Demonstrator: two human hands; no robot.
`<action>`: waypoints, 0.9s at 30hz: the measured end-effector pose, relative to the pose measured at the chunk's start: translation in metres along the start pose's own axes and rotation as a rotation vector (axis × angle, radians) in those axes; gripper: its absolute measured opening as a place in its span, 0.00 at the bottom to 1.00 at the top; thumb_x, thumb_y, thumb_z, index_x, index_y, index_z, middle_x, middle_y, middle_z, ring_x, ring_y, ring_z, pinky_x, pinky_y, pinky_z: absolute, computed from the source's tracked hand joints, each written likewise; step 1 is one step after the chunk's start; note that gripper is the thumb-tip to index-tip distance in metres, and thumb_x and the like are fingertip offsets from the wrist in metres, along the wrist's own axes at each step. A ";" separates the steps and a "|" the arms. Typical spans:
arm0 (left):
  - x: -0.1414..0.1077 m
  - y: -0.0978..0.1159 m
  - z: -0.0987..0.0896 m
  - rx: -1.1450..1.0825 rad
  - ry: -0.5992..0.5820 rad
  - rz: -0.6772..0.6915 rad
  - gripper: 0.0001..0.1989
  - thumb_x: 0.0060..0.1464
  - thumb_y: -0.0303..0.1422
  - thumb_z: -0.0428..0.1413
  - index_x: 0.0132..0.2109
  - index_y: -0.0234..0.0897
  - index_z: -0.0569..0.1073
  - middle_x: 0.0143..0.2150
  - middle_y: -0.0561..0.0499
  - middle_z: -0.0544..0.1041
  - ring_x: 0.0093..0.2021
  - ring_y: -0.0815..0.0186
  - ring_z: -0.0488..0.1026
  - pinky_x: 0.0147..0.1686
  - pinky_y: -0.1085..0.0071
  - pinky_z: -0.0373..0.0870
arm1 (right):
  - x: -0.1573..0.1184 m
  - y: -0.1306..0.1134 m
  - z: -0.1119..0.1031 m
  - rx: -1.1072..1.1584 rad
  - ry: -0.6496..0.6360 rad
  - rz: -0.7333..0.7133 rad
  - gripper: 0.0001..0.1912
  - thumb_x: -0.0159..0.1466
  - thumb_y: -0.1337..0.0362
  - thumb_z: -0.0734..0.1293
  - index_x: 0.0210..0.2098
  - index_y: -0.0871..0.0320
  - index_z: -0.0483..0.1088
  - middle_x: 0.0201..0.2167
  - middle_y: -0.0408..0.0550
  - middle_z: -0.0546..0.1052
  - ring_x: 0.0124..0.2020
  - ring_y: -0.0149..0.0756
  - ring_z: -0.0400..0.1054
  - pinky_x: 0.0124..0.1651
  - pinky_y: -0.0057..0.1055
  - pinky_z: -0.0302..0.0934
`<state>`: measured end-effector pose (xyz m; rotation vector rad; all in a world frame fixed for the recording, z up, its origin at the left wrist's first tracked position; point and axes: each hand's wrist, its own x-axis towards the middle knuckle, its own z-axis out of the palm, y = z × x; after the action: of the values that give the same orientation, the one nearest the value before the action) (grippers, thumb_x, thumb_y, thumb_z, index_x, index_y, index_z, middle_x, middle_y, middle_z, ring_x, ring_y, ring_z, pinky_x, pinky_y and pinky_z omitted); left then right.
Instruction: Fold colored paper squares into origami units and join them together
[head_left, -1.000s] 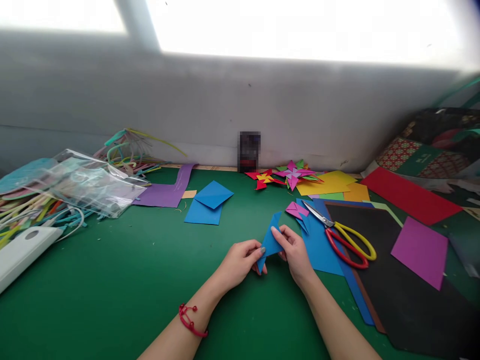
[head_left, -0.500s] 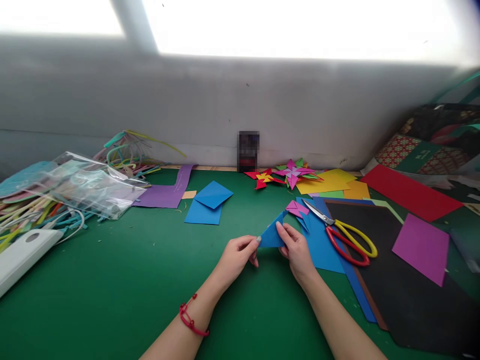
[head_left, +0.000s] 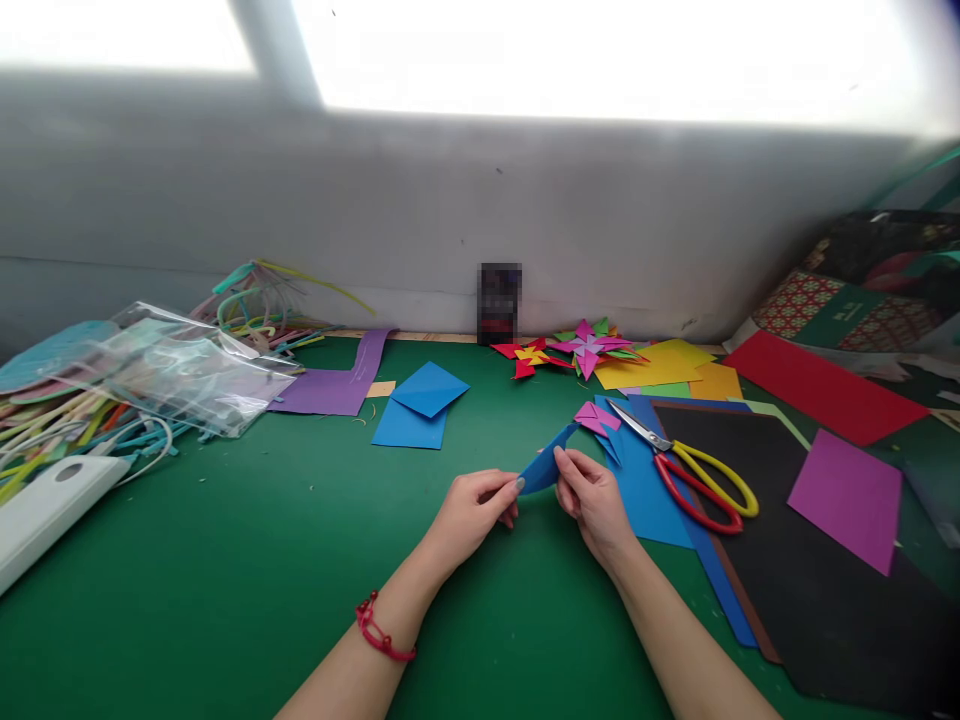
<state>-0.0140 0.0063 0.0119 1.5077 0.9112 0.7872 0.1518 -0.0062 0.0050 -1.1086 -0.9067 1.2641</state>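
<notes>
Between my two hands a folded blue paper (head_left: 547, 463) is held tilted above the green table. My left hand (head_left: 480, 508) pinches its lower left corner between thumb and fingers. Thumb and fingers of my right hand (head_left: 592, 497) close on its right side. Just beyond lie a small pink folded piece (head_left: 596, 416) and a small blue folded piece (head_left: 612, 447). Two blue paper squares (head_left: 411, 424) overlap on the table to the left. Scissors (head_left: 701, 470) with red and yellow handles rest on blue and black sheets at the right.
Folded paper stars (head_left: 587, 347) and yellow sheets (head_left: 652, 366) lie along the back. Red paper (head_left: 825, 386) and a magenta square (head_left: 847, 500) are at the right. Purple paper (head_left: 322, 391), a clear plastic bag (head_left: 217, 375) and a white device (head_left: 56, 510) occupy the left.
The blue paper has turned and now shows a narrower face. My right hand's fingers have closed in more around its edge. My left hand has hardly moved.
</notes>
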 end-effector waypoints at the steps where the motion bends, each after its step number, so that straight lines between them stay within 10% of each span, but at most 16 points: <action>1: 0.000 0.000 -0.001 0.037 0.036 0.034 0.17 0.54 0.40 0.47 0.41 0.35 0.74 0.26 0.52 0.67 0.23 0.71 0.66 0.27 0.74 0.65 | -0.001 -0.002 0.001 -0.013 -0.019 -0.012 0.11 0.57 0.57 0.64 0.30 0.59 0.69 0.12 0.37 0.62 0.12 0.22 0.49 0.14 0.22 0.44; 6: -0.001 0.003 -0.004 0.202 0.213 0.157 0.14 0.51 0.38 0.51 0.45 0.43 0.73 0.33 0.51 0.66 0.32 0.69 0.66 0.31 0.74 0.65 | -0.006 -0.011 0.008 -0.084 -0.134 -0.024 0.21 0.57 0.56 0.64 0.48 0.56 0.65 0.28 0.45 0.70 0.26 0.31 0.63 0.20 0.24 0.57; 15: -0.001 0.008 0.003 0.085 0.272 0.075 0.14 0.50 0.38 0.52 0.44 0.39 0.68 0.41 0.48 0.69 0.34 0.68 0.68 0.29 0.75 0.66 | -0.004 -0.008 0.005 -0.037 -0.128 0.076 0.25 0.59 0.54 0.61 0.54 0.57 0.58 0.22 0.44 0.72 0.22 0.32 0.67 0.21 0.25 0.59; 21: 0.001 0.003 0.003 -0.103 -0.038 -0.078 0.14 0.51 0.41 0.50 0.36 0.33 0.68 0.22 0.54 0.68 0.18 0.74 0.62 0.19 0.77 0.60 | -0.007 -0.007 0.008 -0.163 -0.199 0.103 0.22 0.55 0.53 0.64 0.46 0.57 0.65 0.15 0.42 0.71 0.16 0.33 0.67 0.19 0.26 0.60; 27: -0.001 0.006 0.004 -0.161 -0.134 -0.099 0.11 0.49 0.39 0.52 0.32 0.33 0.67 0.24 0.51 0.72 0.22 0.72 0.67 0.22 0.76 0.63 | -0.009 -0.009 0.011 -0.178 -0.235 0.130 0.23 0.57 0.50 0.61 0.48 0.55 0.65 0.19 0.43 0.72 0.15 0.32 0.65 0.17 0.27 0.60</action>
<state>-0.0103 0.0032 0.0173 1.3473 0.7969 0.6632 0.1430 -0.0138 0.0174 -1.1901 -1.1564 1.4640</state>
